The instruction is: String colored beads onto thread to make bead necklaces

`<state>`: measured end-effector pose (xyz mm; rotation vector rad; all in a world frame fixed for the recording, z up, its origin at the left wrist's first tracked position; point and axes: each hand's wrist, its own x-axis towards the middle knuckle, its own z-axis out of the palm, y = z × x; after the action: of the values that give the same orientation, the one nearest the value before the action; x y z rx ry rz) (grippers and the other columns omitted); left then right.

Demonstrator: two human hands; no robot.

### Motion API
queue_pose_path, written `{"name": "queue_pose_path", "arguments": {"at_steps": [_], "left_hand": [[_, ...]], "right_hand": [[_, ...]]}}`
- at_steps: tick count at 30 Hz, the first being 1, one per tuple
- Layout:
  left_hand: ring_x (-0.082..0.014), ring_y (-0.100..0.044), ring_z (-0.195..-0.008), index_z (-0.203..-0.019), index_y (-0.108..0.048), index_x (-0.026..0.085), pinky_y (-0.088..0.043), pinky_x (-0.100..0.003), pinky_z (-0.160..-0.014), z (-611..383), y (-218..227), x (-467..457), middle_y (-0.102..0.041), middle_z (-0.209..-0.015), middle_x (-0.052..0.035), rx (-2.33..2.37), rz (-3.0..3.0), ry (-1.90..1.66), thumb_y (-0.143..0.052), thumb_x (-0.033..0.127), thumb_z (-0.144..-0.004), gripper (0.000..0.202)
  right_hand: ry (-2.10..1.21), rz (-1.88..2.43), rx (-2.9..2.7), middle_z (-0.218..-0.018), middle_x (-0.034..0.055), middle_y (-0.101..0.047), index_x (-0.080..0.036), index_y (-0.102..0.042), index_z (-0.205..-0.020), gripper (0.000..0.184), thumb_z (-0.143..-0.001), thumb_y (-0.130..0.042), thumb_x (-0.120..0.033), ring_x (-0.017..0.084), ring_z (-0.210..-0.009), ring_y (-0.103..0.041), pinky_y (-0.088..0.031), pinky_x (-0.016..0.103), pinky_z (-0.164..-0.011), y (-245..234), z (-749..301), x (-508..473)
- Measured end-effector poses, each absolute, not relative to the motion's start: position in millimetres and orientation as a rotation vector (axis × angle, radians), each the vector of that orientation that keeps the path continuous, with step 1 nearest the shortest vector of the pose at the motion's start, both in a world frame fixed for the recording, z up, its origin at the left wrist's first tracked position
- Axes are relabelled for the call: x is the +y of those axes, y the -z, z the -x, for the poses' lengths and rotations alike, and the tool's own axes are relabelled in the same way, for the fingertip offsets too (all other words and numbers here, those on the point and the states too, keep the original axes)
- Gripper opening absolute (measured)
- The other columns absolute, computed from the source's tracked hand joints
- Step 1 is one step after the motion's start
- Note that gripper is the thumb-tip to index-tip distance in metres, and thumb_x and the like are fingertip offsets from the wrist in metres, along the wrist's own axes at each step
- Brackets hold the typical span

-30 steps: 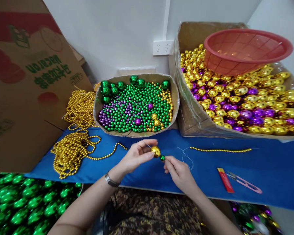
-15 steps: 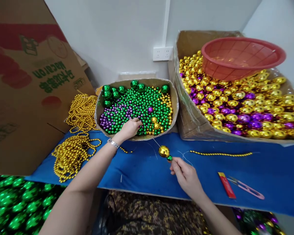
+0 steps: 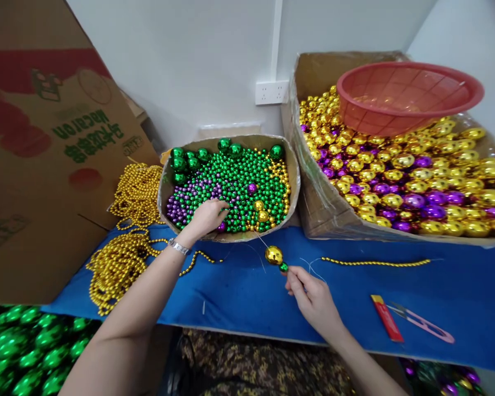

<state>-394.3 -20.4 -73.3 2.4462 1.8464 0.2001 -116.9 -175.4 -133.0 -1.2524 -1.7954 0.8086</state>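
My left hand [image 3: 210, 214] reaches into a cardboard box [image 3: 163, 190] of small green, purple and gold beads [image 3: 235, 181]. Its fingers are bent together at the bead surface; whether a bead is between them is hidden. A shiny purple ball [image 3: 221, 226] lies just below that hand. My right hand [image 3: 309, 291] is closed in a pinch on a beaded string, right at a small green bead [image 3: 283, 267]. Beside this bead sits a large gold ball [image 3: 274, 254], and a thin stiff thread or needle runs from it up to the box's front edge.
Gold bead strands [image 3: 117, 264] lie at left beside a large carton [image 3: 45, 165]. A second carton of gold and purple balls [image 3: 400, 181] holds a red basket [image 3: 408, 104]. On the blue cloth [image 3: 272, 319] are a short gold strand [image 3: 375, 262], pink-handled snips [image 3: 427, 324] and a red-yellow packet [image 3: 386, 319].
My left hand has moved slightly left within the beads, uncovering a purple ball below it. My right hand keeps its hold and has hardly moved. The view has shifted a little.
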Motion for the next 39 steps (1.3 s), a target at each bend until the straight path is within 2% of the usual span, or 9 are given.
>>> {"name": "queue_pose_path", "arguments": {"at_steps": [7, 12, 17, 21, 24, 26, 30, 39], "left_hand": [[-0.0264, -0.064, -0.095, -0.104, -0.068, 0.016, -0.048, -0.034, -0.082, 395.6, 82.8, 22.0, -0.071, -0.099, -0.0124, 2.091, -2.326, -0.124, -0.048, 0.017, -0.086, 0.027], [-0.0269, -0.064, -0.094, -0.099, -0.070, 0.018, -0.049, -0.034, -0.080, 392.6, 88.3, 27.2, -0.071, -0.096, -0.0112, 2.046, -2.324, -0.061, -0.057, 0.022, -0.082, 0.022], [-0.0299, -0.062, -0.096, -0.094, -0.070, 0.016, -0.047, -0.037, -0.082, 383.2, 90.4, 27.3, -0.069, -0.096, -0.0132, 1.984, -2.299, -0.093, -0.057, 0.014, -0.077, 0.022], [-0.0251, -0.063, -0.089, -0.099, -0.068, 0.014, -0.049, -0.035, -0.079, 383.1, 80.1, 21.0, -0.068, -0.089, -0.0103, 1.948, -2.246, -0.232, -0.056, 0.016, -0.078, 0.024], [-0.0165, -0.062, -0.074, -0.109, -0.063, 0.013, -0.051, -0.028, -0.067, 379.3, 68.0, -6.7, -0.066, -0.085, -0.0072, 1.693, -1.886, -0.747, -0.054, 0.028, -0.085, 0.030], [-0.0130, -0.060, -0.069, -0.105, -0.065, 0.015, -0.051, -0.024, -0.061, 372.2, 62.6, -36.0, -0.064, -0.083, -0.0051, 1.284, -1.397, -1.094, -0.063, 0.032, -0.080, 0.030], [-0.0127, -0.062, -0.072, -0.096, -0.067, 0.015, -0.051, -0.021, -0.057, 353.6, 65.4, -90.2, -0.064, -0.085, -0.0049, 0.870, -0.870, -1.134, -0.069, 0.028, -0.079, 0.021], [-0.0135, -0.065, -0.076, -0.102, -0.068, 0.011, -0.055, -0.022, -0.061, 345.3, 87.3, -118.8, -0.067, -0.087, -0.0063, 0.779, -0.658, -1.121, -0.069, 0.023, -0.080, 0.025]], "right_hand": [[-0.770, 1.270, -1.769, -0.066, -0.0007, -0.064, -0.021, -0.059, -0.092, 0.022, -0.097, -0.040, -0.032, 0.014, -0.056, -0.065, -0.051, 0.021, -0.055, 132.5, 111.3, -179.1], [-0.840, 1.294, -1.733, -0.065, -0.0013, -0.064, -0.022, -0.059, -0.089, 0.023, -0.097, -0.041, -0.034, 0.013, -0.055, -0.065, -0.051, 0.020, -0.053, 132.3, 109.9, -180.0], [-0.877, 1.336, -1.732, -0.066, -0.0006, -0.065, -0.021, -0.059, -0.088, 0.025, -0.097, -0.040, -0.034, 0.014, -0.058, -0.065, -0.050, 0.021, -0.056, 131.3, 114.4, -178.2], [-0.900, 1.356, -1.751, -0.066, -0.0013, -0.064, -0.021, -0.059, -0.092, 0.024, -0.098, -0.039, -0.032, 0.012, -0.059, -0.064, -0.048, 0.020, -0.057, 131.4, 115.3, -179.7], [-0.877, 1.321, -1.769, -0.064, -0.0025, -0.062, -0.020, -0.058, -0.091, 0.022, -0.098, -0.040, -0.029, 0.011, -0.056, -0.062, -0.045, 0.019, -0.057, 130.8, 116.1, -183.0], [-0.830, 1.298, -1.795, -0.063, -0.0029, -0.061, -0.020, -0.058, -0.090, 0.021, -0.098, -0.040, -0.028, 0.010, -0.053, -0.059, -0.043, 0.020, -0.055, 129.6, 118.0, -184.9], [-0.670, 1.258, -1.865, -0.068, -0.0014, -0.063, -0.019, -0.058, -0.091, 0.017, -0.097, -0.042, -0.024, 0.011, -0.056, -0.059, -0.041, 0.020, -0.056, 125.5, 123.2, -185.7], [-0.539, 1.209, -1.923, -0.074, 0.0012, -0.067, -0.019, -0.059, -0.091, 0.018, -0.096, -0.041, -0.022, 0.013, -0.062, -0.063, -0.045, 0.022, -0.061, 122.9, 125.0, -187.6]]}}
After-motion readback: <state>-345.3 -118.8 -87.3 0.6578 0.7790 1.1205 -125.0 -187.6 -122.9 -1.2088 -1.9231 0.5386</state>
